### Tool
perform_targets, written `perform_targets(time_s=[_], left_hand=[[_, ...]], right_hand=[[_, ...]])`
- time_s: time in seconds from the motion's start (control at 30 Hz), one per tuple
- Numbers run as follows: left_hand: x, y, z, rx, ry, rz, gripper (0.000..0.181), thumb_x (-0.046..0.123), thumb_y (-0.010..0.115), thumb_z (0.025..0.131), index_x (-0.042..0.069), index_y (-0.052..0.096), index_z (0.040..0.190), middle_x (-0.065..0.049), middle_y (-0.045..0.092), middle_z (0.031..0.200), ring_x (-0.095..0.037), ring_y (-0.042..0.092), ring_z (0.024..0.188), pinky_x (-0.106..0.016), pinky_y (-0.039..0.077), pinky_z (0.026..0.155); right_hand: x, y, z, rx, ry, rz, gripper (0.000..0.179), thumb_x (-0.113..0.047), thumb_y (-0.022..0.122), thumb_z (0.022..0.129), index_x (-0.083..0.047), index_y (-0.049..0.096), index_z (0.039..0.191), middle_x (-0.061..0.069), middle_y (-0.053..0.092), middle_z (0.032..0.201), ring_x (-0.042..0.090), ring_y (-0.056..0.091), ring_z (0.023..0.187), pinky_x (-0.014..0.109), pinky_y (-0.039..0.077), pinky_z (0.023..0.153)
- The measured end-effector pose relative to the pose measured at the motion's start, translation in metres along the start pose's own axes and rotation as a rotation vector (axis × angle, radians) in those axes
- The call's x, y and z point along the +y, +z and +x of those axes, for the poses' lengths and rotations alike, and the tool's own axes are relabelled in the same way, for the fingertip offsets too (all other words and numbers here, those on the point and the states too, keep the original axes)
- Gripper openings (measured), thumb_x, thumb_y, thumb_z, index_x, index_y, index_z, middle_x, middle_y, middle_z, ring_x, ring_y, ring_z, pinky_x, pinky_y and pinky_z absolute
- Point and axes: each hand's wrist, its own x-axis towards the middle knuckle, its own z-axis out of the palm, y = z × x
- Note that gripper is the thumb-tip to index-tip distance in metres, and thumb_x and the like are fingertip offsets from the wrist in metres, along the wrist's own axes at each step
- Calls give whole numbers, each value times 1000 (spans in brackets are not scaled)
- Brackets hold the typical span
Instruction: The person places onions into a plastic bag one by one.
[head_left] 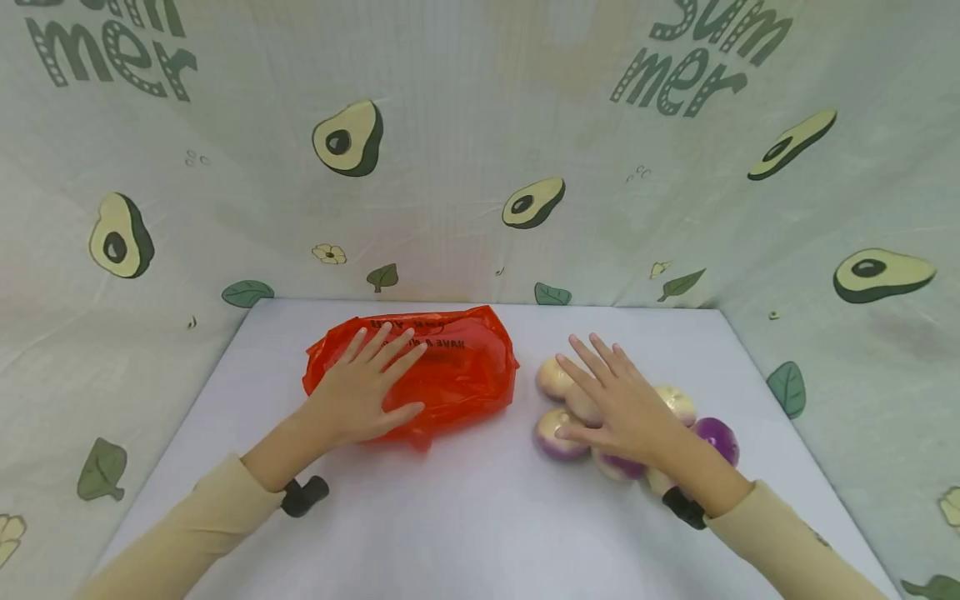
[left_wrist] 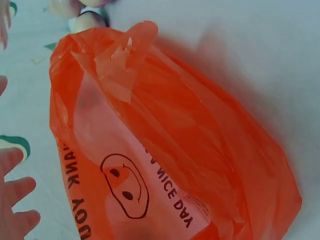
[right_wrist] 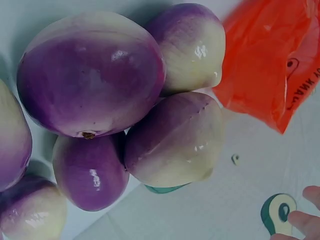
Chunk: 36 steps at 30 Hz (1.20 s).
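Note:
My left hand hovers with fingers spread over a red plastic bag, overlapping its left part in the head view. The bag lies rather flat and crumpled, with dark lettering; a smiley face shows on it in the left wrist view. Over on the right, my right hand spreads its fingers above a cluster of glossy purple-and-white turnips. One turnip looms large in the right wrist view, several others pressed round it. Neither hand grips anything. My right hand and forearm hide part of the cluster.
Both bag and turnips lie on a white tabletop. Behind and at the sides hangs a pale cloth printed with avocados and leaves. Black wrist-worn devices show below the cuffs.

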Motion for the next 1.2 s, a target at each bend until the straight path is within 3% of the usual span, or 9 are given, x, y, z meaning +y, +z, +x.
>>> perform_targets(time_s=[0.27,0.63,0.87,1.0,1.2], left_hand=[[-9,-5,-3,0,-23,9,76,57,49,86,19,24,148,-7,21,155,-36,12,142,-53,8,115],[-20,-9,-11,53,-71,-29,68,49,48,91,17,28,147,-8,25,153,-36,15,142,-55,13,114],[-30,-7,-16,74,-113,-30,66,41,52,91,11,31,146,-12,28,152,-39,19,140,-55,16,113],[-35,-4,-21,134,-123,-46,65,35,55,90,8,33,144,-15,33,148,-41,25,137,-56,22,111],[-42,0,-31,251,-160,-99,63,26,60,88,7,36,142,-17,40,143,-44,34,131,-57,33,103]], right_hand=[[3,-4,-4,39,13,10,87,-66,53,80,-14,30,146,10,20,154,36,18,141,55,19,112],[15,-2,-23,116,84,96,81,-55,64,77,-11,40,141,17,35,146,41,28,135,53,24,110],[19,0,-45,74,235,211,80,-48,69,77,-16,37,143,13,31,150,38,23,138,60,26,105],[21,1,-57,57,327,273,80,-45,70,77,-21,34,144,11,29,151,38,23,138,67,27,99],[19,2,-73,69,400,335,78,-39,71,78,-21,34,144,12,29,150,42,27,134,70,28,94]])
